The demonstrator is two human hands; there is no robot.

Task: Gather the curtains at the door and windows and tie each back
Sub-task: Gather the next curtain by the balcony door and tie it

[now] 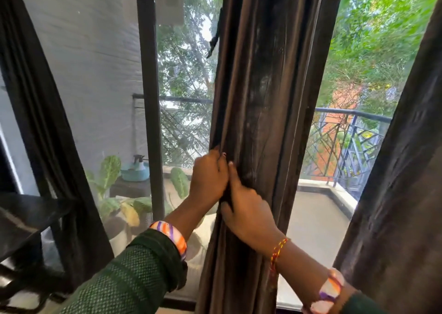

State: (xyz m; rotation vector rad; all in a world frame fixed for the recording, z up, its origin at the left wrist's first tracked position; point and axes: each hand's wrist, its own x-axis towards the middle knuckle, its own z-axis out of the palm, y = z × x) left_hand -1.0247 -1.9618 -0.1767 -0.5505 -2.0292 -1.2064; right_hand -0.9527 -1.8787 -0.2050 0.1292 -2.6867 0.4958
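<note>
A dark brown curtain hangs bunched in the middle of the glass door, drawn into narrow vertical folds. My left hand grips the curtain's left edge at mid height, fingers curled round the folds. My right hand sits just below and to the right of it, fingers wrapped into the same folds. The two hands touch each other. A thin dark strip dangles beside the curtain's upper left edge. Another brown curtain hangs at the right, and a dark one at the left.
A dark door frame post stands left of the bunched curtain. Outside are a balcony railing, potted plants and a teal tub with a spray bottle. A dark shelf edge juts in at the lower left.
</note>
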